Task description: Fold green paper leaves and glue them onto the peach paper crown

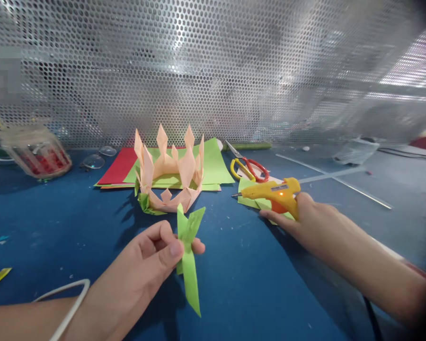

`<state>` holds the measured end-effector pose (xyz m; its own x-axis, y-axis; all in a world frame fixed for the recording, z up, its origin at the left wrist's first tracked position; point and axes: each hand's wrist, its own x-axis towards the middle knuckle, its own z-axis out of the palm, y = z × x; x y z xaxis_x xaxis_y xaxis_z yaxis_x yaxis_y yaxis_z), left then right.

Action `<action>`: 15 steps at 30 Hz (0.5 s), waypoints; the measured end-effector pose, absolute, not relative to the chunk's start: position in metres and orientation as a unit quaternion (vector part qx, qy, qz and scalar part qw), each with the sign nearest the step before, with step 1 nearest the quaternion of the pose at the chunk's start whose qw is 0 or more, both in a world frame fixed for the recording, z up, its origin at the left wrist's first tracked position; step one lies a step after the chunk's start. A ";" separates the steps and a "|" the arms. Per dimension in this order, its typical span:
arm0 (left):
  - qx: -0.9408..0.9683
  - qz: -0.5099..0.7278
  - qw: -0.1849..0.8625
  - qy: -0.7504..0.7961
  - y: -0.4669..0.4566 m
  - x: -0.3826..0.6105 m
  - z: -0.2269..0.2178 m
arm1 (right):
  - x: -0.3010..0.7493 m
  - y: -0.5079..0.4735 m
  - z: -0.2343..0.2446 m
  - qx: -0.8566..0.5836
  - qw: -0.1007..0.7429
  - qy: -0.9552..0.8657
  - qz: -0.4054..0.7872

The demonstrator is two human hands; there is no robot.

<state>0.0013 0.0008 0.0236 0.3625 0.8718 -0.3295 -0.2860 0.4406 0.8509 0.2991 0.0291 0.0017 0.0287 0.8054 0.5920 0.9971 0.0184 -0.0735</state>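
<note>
the mesh [199, 71] fills the upper frame and backs the blue table [92, 260], which runs down to the lower edge. left of centre lies the paper [216, 168], red and green sheets loosely stacked toward the back, perhaps to leave the near side for handwork. the crown [168, 166] stands upright by its front edge, spikes up; sitting on its band seems to keep it steady.

at lower centre the left hand [152, 265] is nearly closed, thumb and fingers pinching a green piece. right of centre, the right hand [308, 215] curls round the handle of the glue gun [280, 192], though from here i can't see all its fingers. the gun's nozzle faces left, away from that hand, probably wise with its light glowing. behind it the scissors [252, 168] lie with handles toward the person, handy for picking up.

smallest is the green piece [189, 251] itself, below the crown at lower centre, gripped at its narrow waist, likely to hold the folds together while both ends flare free.
</note>
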 end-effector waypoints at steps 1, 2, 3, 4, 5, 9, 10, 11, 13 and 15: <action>0.362 0.391 0.741 0.408 0.000 0.001 0.023 | 0.301 0.029 0.003 -0.666 0.242 -0.674 -0.210; 0.366 0.394 0.740 0.403 0.000 0.001 0.022 | 0.300 0.028 0.005 -0.657 0.238 -0.680 -0.224; 0.369 0.397 0.740 0.398 0.000 0.000 0.021 | 0.297 0.027 0.008 -0.646 0.237 -0.687 -0.236; 0.368 0.397 0.743 0.394 0.000 0.000 0.021 | 0.292 0.025 0.012 -0.632 0.238 -0.696 -0.244; 0.364 0.396 0.746 0.391 0.000 -0.001 0.021 | 0.283 0.022 0.016 -0.614 0.239 -0.711 -0.246; 0.354 0.386 0.756 0.391 0.002 -0.001 0.023 | 0.231 -0.002 0.018 -0.448 0.304 -0.820 -0.185; 0.362 0.380 0.756 0.392 0.002 0.000 0.024 | 0.218 -0.009 0.016 -0.374 0.335 -0.850 -0.158; 0.373 0.372 0.754 0.394 0.002 0.001 0.026 | 0.208 -0.015 0.013 -0.327 0.380 -0.854 -0.142; 0.396 0.350 0.750 0.399 0.003 0.003 0.028 | 0.195 -0.022 0.007 -0.268 0.424 -0.857 -0.117; 0.407 0.335 0.749 0.401 0.003 0.005 0.028 | 0.192 -0.026 0.005 -0.272 0.435 -0.854 -0.082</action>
